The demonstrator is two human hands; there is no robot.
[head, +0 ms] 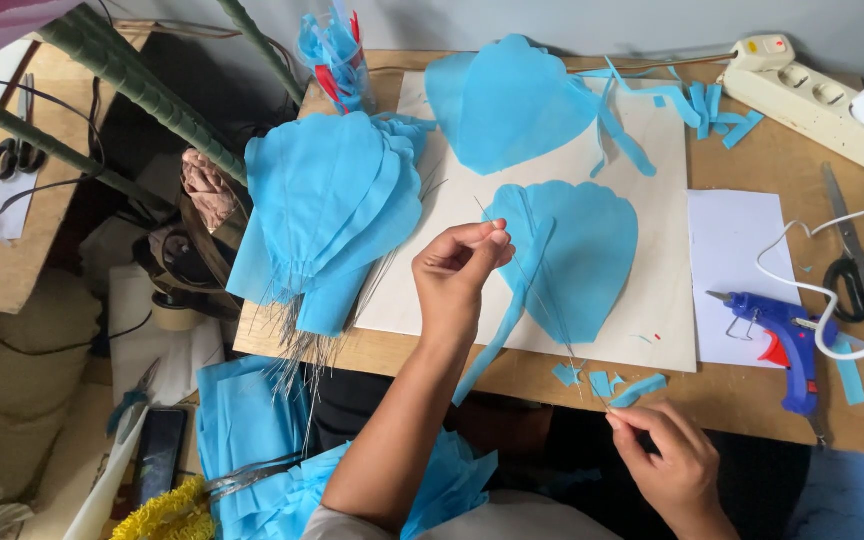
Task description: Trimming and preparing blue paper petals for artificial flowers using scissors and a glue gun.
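A thin metal wire [542, 300] runs slantwise above the front half of the desk [752, 400], stretched between the person's two hands. The left hand [457, 275] pinches its upper end between thumb and forefinger, the other fingers curled in, over the white board [652, 250] near the middle of the desk. The right hand [667, 455] pinches the lower end between thumb and fingertips just past the desk's front edge. The wire crosses a blue petal-shaped piece of fabric [582, 250] that lies flat on the board, with a narrow blue strip [497, 335] trailing from it toward the front edge.

A second blue petal [507, 100] lies at the board's far edge. At the board's left edge a stack of finished blue petals [327, 210] overlaps, their wire stems jutting past the desk's front left corner. Small blue scraps [602, 383] lie near the front edge, and cut blue strips [702, 105] are scattered toward the far right corner.

To the right of the board lies a white sheet of paper [732, 250], with a blue glue gun [787, 335] on its front part. Black scissors [857, 260] lie near the right edge, and a cream power strip [817, 95] sits at the far right corner. A clear cup [337, 50] holding blue scraps stands at the far left corner.
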